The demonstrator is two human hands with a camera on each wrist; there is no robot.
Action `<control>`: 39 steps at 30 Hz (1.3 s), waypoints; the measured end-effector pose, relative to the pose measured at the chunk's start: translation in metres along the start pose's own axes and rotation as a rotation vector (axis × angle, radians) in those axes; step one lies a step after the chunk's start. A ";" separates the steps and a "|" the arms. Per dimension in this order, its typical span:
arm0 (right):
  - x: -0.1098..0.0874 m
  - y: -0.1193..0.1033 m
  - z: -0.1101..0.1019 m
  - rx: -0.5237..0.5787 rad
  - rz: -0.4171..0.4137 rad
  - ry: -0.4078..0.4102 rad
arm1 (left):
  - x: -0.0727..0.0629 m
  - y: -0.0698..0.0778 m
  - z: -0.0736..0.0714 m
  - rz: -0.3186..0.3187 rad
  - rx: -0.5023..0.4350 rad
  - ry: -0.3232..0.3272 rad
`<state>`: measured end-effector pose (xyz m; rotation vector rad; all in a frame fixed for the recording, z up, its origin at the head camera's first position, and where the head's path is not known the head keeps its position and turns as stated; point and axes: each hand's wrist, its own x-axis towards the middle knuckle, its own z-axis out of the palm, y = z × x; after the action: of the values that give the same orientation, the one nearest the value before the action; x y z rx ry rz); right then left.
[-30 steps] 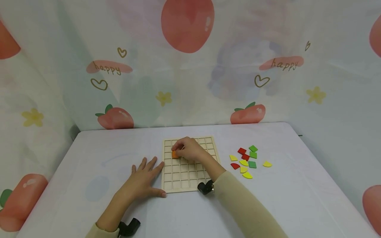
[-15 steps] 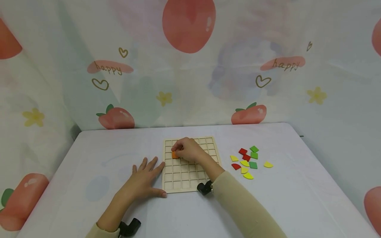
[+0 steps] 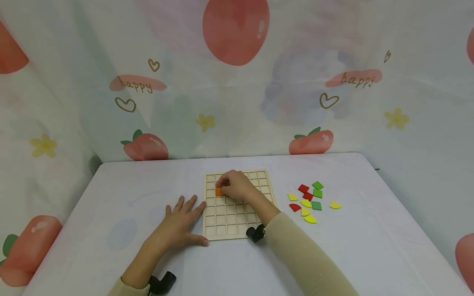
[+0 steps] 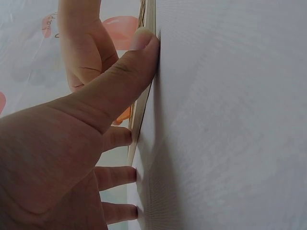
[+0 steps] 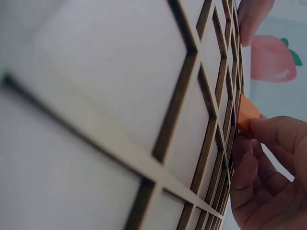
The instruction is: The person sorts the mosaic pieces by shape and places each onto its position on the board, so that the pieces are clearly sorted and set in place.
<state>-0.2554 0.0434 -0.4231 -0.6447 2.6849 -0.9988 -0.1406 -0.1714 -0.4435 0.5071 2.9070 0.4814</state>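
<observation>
Head view: the left hand [image 3: 181, 227] lies spread-fingered, holding nothing, index fingertip and thumb at the left edge of the wooden grid board [image 3: 231, 228]; toward its far left, the right hand [image 3: 238, 186] pinches an orange tile [image 3: 219, 192] between thumb and fingers; farther right lie red, green and yellow pieces [image 3: 317, 193]

One pale wooden grid board [image 3: 231, 228], one flat orange tile [image 3: 219, 192], three green square tiles [image 3: 317, 193], two red square tiles [image 3: 303, 188], one red fan-shaped tile [image 3: 295, 207] and five flat yellow tiles [image 3: 310, 219] shared one white-clothed table [image 3: 96, 197] with two bare hands [image 3: 177, 227].
</observation>
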 end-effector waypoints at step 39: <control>-0.018 0.005 -0.015 0.002 0.007 -0.024 | -0.001 0.004 -0.001 -0.022 0.002 -0.012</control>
<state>-0.2462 0.0637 -0.4149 -0.6423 2.6635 -0.9860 -0.1389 -0.1686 -0.4408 0.4757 2.8989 0.4707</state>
